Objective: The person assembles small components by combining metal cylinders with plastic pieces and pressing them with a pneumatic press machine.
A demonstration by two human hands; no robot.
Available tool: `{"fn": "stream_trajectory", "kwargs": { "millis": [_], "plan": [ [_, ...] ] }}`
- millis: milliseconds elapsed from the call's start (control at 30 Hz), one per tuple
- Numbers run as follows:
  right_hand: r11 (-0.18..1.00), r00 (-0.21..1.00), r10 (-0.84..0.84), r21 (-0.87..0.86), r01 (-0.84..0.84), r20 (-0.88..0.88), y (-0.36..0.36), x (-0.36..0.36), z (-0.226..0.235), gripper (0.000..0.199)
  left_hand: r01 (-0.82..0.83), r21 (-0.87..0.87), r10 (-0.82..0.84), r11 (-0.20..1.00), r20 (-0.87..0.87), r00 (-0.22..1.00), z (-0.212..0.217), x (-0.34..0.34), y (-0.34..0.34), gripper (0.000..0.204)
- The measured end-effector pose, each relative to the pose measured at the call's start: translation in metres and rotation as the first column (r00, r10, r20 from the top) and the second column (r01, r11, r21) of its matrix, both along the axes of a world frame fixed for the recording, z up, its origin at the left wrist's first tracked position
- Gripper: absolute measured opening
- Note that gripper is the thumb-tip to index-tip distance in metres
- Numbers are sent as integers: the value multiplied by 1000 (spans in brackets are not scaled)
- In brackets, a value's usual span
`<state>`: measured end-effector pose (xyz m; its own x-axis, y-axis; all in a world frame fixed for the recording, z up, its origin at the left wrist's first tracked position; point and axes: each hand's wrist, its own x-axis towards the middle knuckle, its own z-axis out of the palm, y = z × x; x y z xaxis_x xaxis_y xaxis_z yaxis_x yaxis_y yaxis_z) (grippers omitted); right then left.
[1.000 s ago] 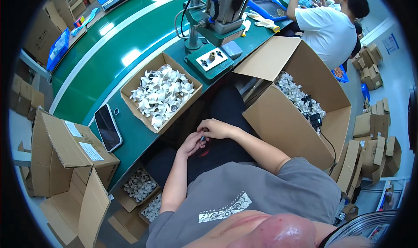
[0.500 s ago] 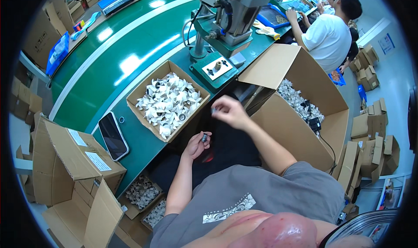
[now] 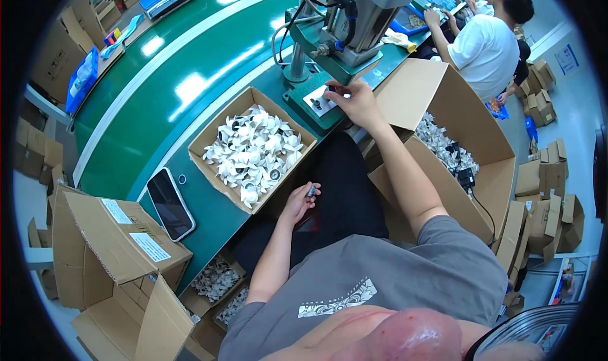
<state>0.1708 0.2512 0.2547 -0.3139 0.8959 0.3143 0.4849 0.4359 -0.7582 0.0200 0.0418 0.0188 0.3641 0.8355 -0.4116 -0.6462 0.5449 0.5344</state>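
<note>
Over my lap, my left hand is closed around small grey ring-shaped metal pieces, stacked between thumb and fingers. Reaching up to the bench press, my right hand pinches at the white fixture plate, its fingertips close to the plate's post. Whatever lies in that pinch is mostly hidden by the fingers. Left of the fixture, a cardboard tray holds many white finned impellers, some showing dark round centres.
A phone and a small ring lie on the green bench. To the right stands a large open carton with more white parts and a black adapter. Open cartons stand at the left. A co-worker sits farther along.
My right hand has moved from above my lap up and forward to the press fixture. My left hand has shifted slightly right, still holding grey pieces. The whole view has shifted a little.
</note>
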Motion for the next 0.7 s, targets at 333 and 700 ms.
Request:
{"fn": "stream_trajectory", "kwargs": {
  "millis": [333, 700],
  "plan": [
    [976, 933, 212, -118, -185, 289, 17, 10, 28, 37, 126, -92, -143, 988, -206, 968, -14, 19, 4, 32],
    [763, 780, -625, 192, 617, -23, 126, 335, 37, 28, -1, -127, -34, 992, -276, 961, -24, -2, -12, 35]
  ]
}}
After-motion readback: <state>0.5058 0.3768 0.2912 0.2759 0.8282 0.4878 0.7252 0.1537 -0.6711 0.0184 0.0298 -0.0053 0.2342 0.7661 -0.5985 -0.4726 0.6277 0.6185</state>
